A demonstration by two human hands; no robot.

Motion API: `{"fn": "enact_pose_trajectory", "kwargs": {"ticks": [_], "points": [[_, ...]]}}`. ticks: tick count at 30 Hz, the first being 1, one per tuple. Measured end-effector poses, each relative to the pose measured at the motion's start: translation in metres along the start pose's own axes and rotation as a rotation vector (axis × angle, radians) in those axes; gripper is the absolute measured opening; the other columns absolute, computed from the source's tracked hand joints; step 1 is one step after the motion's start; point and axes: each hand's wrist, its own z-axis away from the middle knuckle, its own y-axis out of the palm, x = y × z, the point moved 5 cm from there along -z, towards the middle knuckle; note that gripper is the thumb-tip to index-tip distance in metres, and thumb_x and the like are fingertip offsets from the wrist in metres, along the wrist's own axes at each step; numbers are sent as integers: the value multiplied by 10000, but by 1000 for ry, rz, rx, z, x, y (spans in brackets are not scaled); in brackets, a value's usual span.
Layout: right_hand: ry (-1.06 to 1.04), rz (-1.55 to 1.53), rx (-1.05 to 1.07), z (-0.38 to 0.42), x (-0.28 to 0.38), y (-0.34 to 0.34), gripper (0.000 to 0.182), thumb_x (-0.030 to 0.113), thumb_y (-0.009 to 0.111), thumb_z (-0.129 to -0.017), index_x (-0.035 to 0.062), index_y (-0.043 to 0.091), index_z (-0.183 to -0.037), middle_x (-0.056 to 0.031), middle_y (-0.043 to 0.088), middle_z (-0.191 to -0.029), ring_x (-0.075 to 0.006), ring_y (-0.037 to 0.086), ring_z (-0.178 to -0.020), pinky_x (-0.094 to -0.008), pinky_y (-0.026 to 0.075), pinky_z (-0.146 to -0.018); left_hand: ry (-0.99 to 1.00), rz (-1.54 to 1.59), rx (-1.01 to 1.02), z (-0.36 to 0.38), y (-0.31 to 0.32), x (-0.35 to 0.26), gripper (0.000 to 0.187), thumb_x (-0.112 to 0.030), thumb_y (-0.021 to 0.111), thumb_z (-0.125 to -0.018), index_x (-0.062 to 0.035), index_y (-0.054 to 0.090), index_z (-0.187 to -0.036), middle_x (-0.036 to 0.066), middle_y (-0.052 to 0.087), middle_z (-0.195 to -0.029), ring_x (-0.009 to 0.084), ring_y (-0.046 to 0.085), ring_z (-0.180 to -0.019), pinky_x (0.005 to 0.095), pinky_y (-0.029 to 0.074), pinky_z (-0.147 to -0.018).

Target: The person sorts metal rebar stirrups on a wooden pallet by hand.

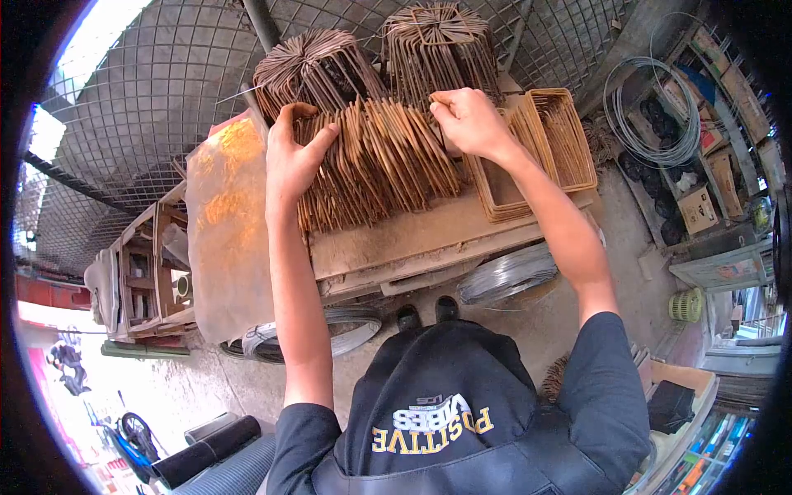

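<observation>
A long row of rusty rebar stirrups point(379, 161) leans packed together on a wooden workbench point(371, 247). My left hand point(293, 161) is at the row's left end, thumb and fingers spread apart, with its fingertips by the upper edges of the stirrups. At the upper right end of the row, my right hand point(472, 122) has its fingers curled together in a pinch. Whatever is between those fingertips is too small to tell. Rectangular stirrups point(563, 140) stand in a group to the right, below and beside my right forearm.
Two round bundles of bent rods point(309, 62) point(437, 45) stand behind the row, against a wire mesh point(181, 91). Wire coils point(507, 276) lie on the floor under the bench. Another wire coil point(652, 115) hangs at right. A stained sheet point(227, 231) covers the left side.
</observation>
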Motion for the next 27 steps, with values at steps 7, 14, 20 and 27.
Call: {"fn": "enact_pose_trajectory", "kwargs": {"ticks": [7,14,20,27], "points": [[87,-120,87,2,-5,16,346,340,616,-979,37,771,-1041,-245,714,-835,-378,731,-776,-429,562,-726,15,32,8,-2,3,4,463,-285,799,-815,3,627,-1135,204,675,-1104,349,636,-1069,424,478,-964],[193,-122,100,24,-4,-6,419,372,558,-1034,12,755,-946,-194,722,-749,-369,733,-756,-436,559,-719,26,-16,26,-1,2,2,388,-198,771,-870,6,601,-1153,115,670,-1083,186,624,-992,316,492,-917],[227,86,-77,82,-10,-63,326,300,626,-991,7,750,-1061,-237,734,-866,-403,725,-870,-471,556,-787,35,1,26,1,1,-8,381,-199,767,-875,0,604,-1157,112,672,-1083,189,622,-989,321,492,-925],[288,497,-86,142,-45,-81,314,256,698,-945,-50,730,-1010,-284,717,-927,-463,699,-893,-523,560,-833,-5,104,21,1,3,-2,429,-254,799,-826,2,616,-1118,152,689,-1045,247,652,-976,365,502,-905]]}}
